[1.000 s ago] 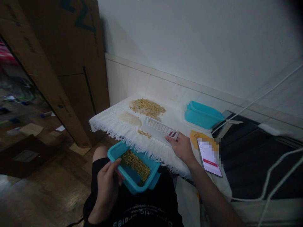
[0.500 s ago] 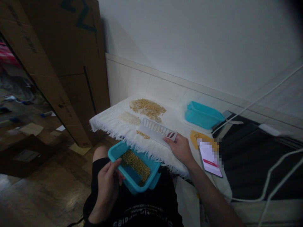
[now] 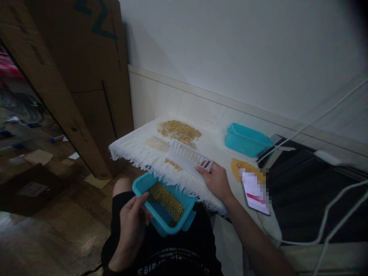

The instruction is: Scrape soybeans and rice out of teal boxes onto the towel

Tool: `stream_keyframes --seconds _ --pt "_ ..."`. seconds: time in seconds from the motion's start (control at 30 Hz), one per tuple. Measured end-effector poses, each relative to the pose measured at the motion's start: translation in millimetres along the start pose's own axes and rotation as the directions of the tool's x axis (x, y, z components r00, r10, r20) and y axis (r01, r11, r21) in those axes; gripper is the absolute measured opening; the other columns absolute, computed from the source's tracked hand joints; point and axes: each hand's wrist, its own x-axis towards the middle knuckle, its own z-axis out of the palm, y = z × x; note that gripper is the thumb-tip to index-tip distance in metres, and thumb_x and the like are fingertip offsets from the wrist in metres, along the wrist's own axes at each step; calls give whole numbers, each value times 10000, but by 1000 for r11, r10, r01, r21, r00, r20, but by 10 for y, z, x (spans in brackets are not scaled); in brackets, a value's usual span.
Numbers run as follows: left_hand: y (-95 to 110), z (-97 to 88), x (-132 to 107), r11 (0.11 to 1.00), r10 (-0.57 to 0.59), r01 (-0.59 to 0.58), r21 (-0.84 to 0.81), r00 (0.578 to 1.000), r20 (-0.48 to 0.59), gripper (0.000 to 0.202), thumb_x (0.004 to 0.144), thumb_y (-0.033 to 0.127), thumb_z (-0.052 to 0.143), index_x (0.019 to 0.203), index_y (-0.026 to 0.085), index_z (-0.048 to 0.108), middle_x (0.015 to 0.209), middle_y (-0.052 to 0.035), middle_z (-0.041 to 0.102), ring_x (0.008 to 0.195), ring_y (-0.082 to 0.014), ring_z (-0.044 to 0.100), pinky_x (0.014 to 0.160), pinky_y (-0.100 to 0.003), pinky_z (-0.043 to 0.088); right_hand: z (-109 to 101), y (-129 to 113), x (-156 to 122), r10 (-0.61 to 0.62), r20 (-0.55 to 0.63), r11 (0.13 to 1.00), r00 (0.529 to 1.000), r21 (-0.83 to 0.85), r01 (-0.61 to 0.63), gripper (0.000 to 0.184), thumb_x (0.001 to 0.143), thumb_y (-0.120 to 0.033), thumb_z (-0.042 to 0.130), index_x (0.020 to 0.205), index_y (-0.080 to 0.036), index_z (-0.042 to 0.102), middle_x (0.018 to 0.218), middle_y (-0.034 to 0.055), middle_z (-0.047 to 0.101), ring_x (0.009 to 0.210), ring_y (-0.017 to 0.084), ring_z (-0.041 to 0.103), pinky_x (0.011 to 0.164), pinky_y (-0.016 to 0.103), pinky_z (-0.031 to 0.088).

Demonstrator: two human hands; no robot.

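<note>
My left hand (image 3: 132,214) grips the near left rim of a blue plastic bin (image 3: 163,230), thumb over the edge. Soybeans (image 3: 168,201) lie inside this bin, which rests at my lap below the table's fringed edge. My right hand (image 3: 214,178) is closed on the right end of a white slotted plastic basket (image 3: 186,161), held low over the white cloth. A short row of soybeans (image 3: 173,164) lies on the cloth along the basket's near side. Farther back spreads a larger heap of soybeans (image 3: 179,130), with a patch of pale small grains (image 3: 156,143) in front of it.
A second blue bin (image 3: 247,140) stands on the table's right side, near an orange-yellow item (image 3: 236,168) and a phone (image 3: 254,191). White cables (image 3: 326,222) cross the dark surface at right. A tall cardboard box (image 3: 86,96) stands at left; a wall lies behind.
My right hand has shifted the white basket slightly to the left and tilted it a little. The blue bin in my left hand has moved barely to the right.
</note>
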Motion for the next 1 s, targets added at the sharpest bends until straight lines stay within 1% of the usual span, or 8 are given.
stream_keyframes --seconds 0.23,0.4,0.47,0.57,0.67,0.8,0.87,1.0 --pt "3 0 -11 1000 10 -10 7 1000 3 380 728 396 766 478 192 566 369 43 518 304 -79 420 319 -189 305 -1 -4 17 -8 19 998 1000 59 7 256 839 -407 641 922 -180 725 903 73 789 817 252 726 711 333 553" --pt "9 4 -14 1000 2 -2 27 1000 -5 374 720 401 760 476 200 561 356 39 509 296 -89 419 312 -198 299 50 3 44 5 27 995 1000 96 -8 269 846 -413 644 949 -177 721 952 87 789 854 264 735 748 358 562" --pt "4 3 -4 1000 2 -2 27 1000 -1 379 717 401 764 468 200 561 358 34 517 296 -91 422 312 -200 297 64 0 48 0 19 995 1000 98 -2 266 851 -411 643 953 -177 719 955 86 788 860 263 734 759 359 559" --pt "-8 -3 7 1000 -3 3 18 1000 -1 389 717 408 766 462 202 557 352 36 508 293 -91 413 310 -203 289 39 -7 16 7 -25 998 1000 70 -5 259 853 -427 637 902 -184 713 902 77 786 815 252 726 719 338 553" --pt "-15 -11 9 1000 3 -2 13 1000 -3 381 721 411 769 474 200 570 360 37 511 301 -89 413 316 -202 292 -48 -8 -88 45 -77 999 996 27 -43 278 843 -457 640 856 -188 708 826 71 779 748 245 719 660 324 551" --pt "-3 -9 2 1000 -4 5 26 1000 -11 363 717 416 764 490 200 580 359 35 519 305 -94 419 315 -203 292 -226 -5 -337 102 -156 994 983 -11 -105 308 833 -487 657 877 -188 719 852 87 786 764 256 734 645 325 564" --pt "5 -2 -3 999 -12 13 33 1000 -18 358 714 413 759 491 204 572 354 32 524 306 -96 419 318 -205 294 -308 -4 -475 121 -180 990 976 -43 -131 321 835 -501 662 883 -191 728 838 85 786 736 253 735 610 318 562" --pt "9 12 -11 999 -16 17 52 1000 -14 350 727 405 741 497 207 567 347 33 526 298 -95 406 324 -211 287 -388 6 -668 83 -180 987 980 -123 -106 300 850 -498 652 824 -208 726 761 66 776 643 235 717 523 292 531"
